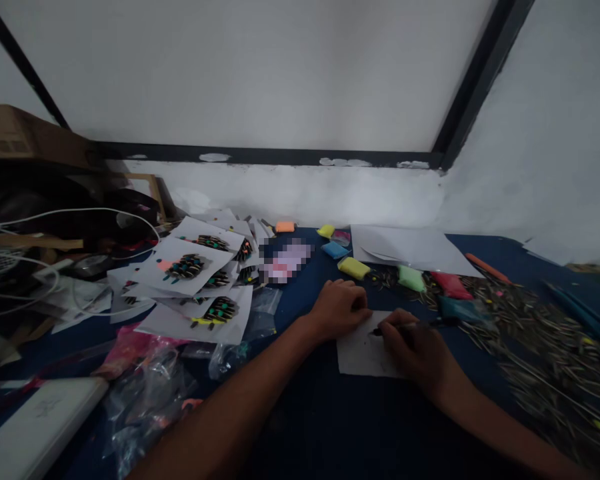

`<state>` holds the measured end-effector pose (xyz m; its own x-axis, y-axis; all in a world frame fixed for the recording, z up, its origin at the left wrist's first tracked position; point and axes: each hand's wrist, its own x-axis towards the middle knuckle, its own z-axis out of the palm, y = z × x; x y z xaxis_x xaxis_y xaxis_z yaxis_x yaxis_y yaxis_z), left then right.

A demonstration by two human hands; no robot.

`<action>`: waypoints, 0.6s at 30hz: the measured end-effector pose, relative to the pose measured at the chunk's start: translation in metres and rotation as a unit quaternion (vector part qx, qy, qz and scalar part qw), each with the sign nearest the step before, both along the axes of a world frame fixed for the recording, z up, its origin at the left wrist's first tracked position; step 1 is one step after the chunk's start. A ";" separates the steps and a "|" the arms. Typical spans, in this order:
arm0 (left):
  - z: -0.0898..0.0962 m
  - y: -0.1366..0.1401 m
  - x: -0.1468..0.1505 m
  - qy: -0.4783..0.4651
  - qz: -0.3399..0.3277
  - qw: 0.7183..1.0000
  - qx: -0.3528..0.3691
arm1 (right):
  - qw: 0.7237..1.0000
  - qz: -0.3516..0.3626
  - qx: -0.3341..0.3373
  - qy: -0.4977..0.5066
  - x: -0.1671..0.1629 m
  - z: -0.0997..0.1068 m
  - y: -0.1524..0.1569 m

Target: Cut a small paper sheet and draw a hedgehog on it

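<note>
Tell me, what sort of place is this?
Probably a craft corner, at home or in a small workshop: there's a pile of decorated papers, bright packets of what may be modelling clay, and striped, seed-like bits strewn across the blue tabletop.

Paper sheet (359, 359) on blue tabletop (307, 407)

Small white four-sided paper sheet (357, 355) and slim dark pen (378, 331), just right of centre in the lower half of the frame.
The sheet lies flat, partly covered at its upper left and right, with a few small dark marks too blurred to read. The pen slants low over it, tip toward the left of the frame; whether the tip touches cannot be told.
</note>
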<state>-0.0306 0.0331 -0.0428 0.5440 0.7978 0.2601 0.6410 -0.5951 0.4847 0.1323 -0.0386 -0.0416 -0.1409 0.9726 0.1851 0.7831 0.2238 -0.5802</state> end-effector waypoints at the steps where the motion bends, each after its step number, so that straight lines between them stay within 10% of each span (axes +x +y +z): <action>1: 0.000 0.000 0.000 -0.002 0.000 1.000 0.002 | 1.000 0.005 -0.007 0.005 0.001 -0.001 0.001; 18: 0.001 -0.001 0.000 0.015 0.002 1.000 0.000 | 0.999 -0.019 0.010 0.025 -0.001 0.003 -0.001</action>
<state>-0.0304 0.0325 -0.0416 0.5479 0.8001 0.2442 0.6575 -0.5924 0.4655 0.1310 -0.0393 -0.0388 -0.0933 0.9729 0.2114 0.7614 0.2066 -0.6145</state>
